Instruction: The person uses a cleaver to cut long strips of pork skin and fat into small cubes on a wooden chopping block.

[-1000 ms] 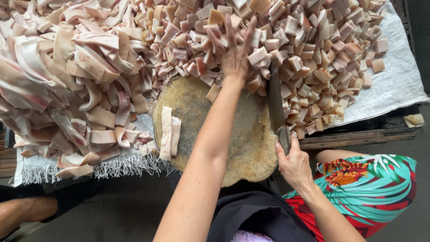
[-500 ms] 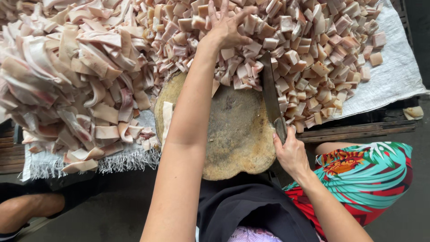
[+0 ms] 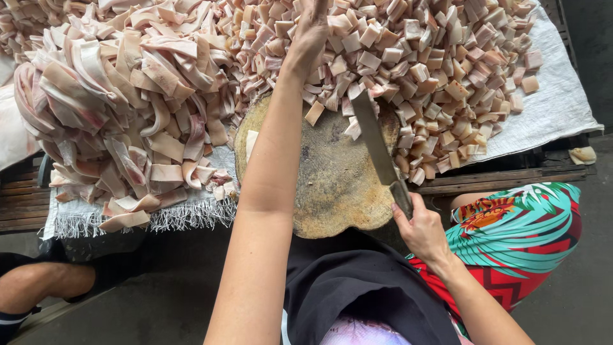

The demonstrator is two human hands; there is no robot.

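My left hand (image 3: 311, 32) reaches far forward and rests palm down on the heap of small cut meat cubes (image 3: 434, 70); its fingers run off the top edge. My right hand (image 3: 418, 227) grips the handle of a cleaver (image 3: 375, 144), whose blade lies flat across the right side of the round wooden chopping block (image 3: 332, 185). One pale strip (image 3: 250, 144) lies on the block's left edge, beside my left forearm. A large heap of long pale meat strips (image 3: 121, 108) lies to the left.
Both heaps lie on a white woven sack (image 3: 555, 108) spread over wooden slats (image 3: 498, 179). Another person's leg (image 3: 38, 284) shows at the lower left. My knee in a bright patterned cloth (image 3: 523, 230) is at the right. A loose scrap (image 3: 582, 154) lies at the far right.
My left hand has pushed farther forward into the cube heap. The cleaver has swung from the block's right edge to lie across the block.
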